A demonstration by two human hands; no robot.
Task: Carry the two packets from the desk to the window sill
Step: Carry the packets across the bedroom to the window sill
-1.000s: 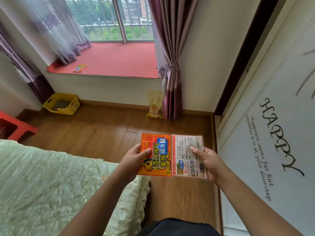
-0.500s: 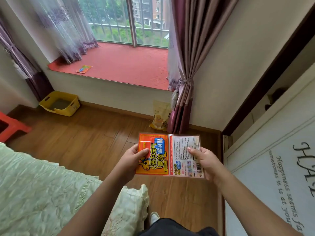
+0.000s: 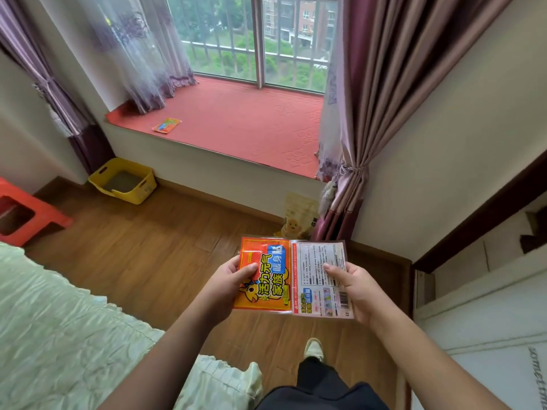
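Note:
My left hand (image 3: 226,287) grips an orange packet (image 3: 268,276) with yellow lettering, front side up. Beside it, edges touching, my right hand (image 3: 355,287) holds a second packet (image 3: 321,281) with its white printed back and barcode showing. Both packets are held flat at chest height above the wooden floor. The window sill (image 3: 245,125), covered in a red mat, lies ahead and above the packets. A third small orange packet (image 3: 166,125) rests on the sill's left part.
A pale green bed (image 3: 74,335) fills the lower left. A yellow bin (image 3: 124,180) and a red stool (image 3: 26,214) stand on the floor at left. A yellowish bag (image 3: 297,217) leans by the tied purple curtain (image 3: 355,128). A white wardrobe (image 3: 488,321) is at right.
The view has moved closer to the window sill and tilted up, so the sill appears larger. Both hands keep the same hold on the packets. My foot has come into view below.

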